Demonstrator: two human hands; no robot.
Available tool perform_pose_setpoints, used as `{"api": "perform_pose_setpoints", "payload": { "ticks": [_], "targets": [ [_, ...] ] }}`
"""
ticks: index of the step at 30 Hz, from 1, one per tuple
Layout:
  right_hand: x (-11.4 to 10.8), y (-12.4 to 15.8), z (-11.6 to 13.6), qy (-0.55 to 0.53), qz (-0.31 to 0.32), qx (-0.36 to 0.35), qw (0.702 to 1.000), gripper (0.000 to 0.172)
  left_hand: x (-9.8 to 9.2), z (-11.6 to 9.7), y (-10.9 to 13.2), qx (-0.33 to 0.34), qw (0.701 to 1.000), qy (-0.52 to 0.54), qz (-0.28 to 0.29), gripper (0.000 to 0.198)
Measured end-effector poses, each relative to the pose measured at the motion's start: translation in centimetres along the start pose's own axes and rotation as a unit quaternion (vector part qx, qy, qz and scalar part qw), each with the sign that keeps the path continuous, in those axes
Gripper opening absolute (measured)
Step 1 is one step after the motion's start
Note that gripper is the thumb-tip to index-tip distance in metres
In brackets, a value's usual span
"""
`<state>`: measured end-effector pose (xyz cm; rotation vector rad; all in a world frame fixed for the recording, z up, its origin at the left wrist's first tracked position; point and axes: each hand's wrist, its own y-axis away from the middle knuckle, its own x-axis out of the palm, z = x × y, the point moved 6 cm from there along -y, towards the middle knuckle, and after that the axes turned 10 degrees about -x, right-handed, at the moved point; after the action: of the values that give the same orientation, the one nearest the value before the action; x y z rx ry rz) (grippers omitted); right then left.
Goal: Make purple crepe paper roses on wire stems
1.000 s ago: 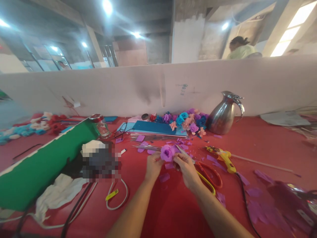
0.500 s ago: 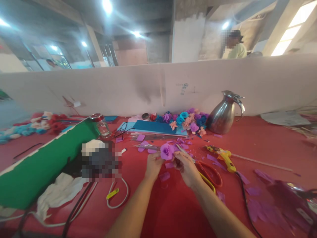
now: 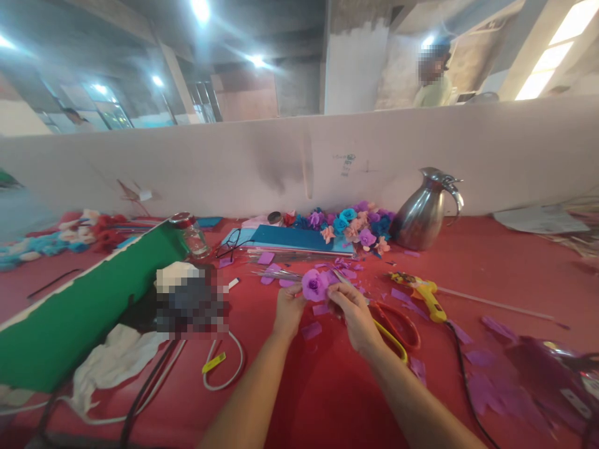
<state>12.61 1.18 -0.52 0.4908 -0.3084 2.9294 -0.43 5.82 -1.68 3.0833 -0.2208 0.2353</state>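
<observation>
A purple paper flower (image 3: 314, 285) is held up between my two hands above the red table. My left hand (image 3: 289, 308) is closed on its underside at the left. At the right, my right hand (image 3: 350, 307) pinches the edge of its outer petals with thumb and forefinger. Scissors with red and yellow handles (image 3: 400, 333) lie under and beside my right hand. Thin wire stems (image 3: 276, 273) and cut purple paper pieces (image 3: 311, 330) lie around the flower.
A yellow glue gun (image 3: 430, 299) with a black cord lies to the right. Behind are a blue folder (image 3: 294, 237), finished paper flowers (image 3: 358, 227) and a steel jug (image 3: 423, 212). On the left stand a glass jar (image 3: 193, 237) and a green board (image 3: 93, 305).
The flower has shifted very slightly left, and my right fingers have moved a little along its petal edge. A person in the background has moved slightly left.
</observation>
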Motion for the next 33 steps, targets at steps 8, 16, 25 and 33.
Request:
{"api": "perform_pose_setpoints", "payload": {
  "ticks": [8, 16, 25, 33],
  "targets": [
    [0.0, 0.0, -0.2, -0.035, -0.007, 0.017, 0.999, 0.021, 0.1, 0.3, 0.0, -0.026, 0.999, 0.021, 0.004, 0.014],
    [-0.6, -0.2, -0.7, -0.036, -0.03, 0.013, 0.999, 0.023, -0.6, 0.4, -0.1, -0.018, 0.998, 0.058, -0.031, 0.019],
    [0.5, 0.2, 0.0, 0.008, 0.018, 0.006, 1.0, 0.025, -0.5, 0.4, -0.4, -0.009, 0.997, 0.073, -0.03, 0.019],
    [0.0, 0.0, 0.3, -0.002, -0.016, -0.002, 1.0, 0.02, -0.6, 0.8, -0.4, -0.01, 0.998, 0.064, -0.017, 0.02]
  ]
}}
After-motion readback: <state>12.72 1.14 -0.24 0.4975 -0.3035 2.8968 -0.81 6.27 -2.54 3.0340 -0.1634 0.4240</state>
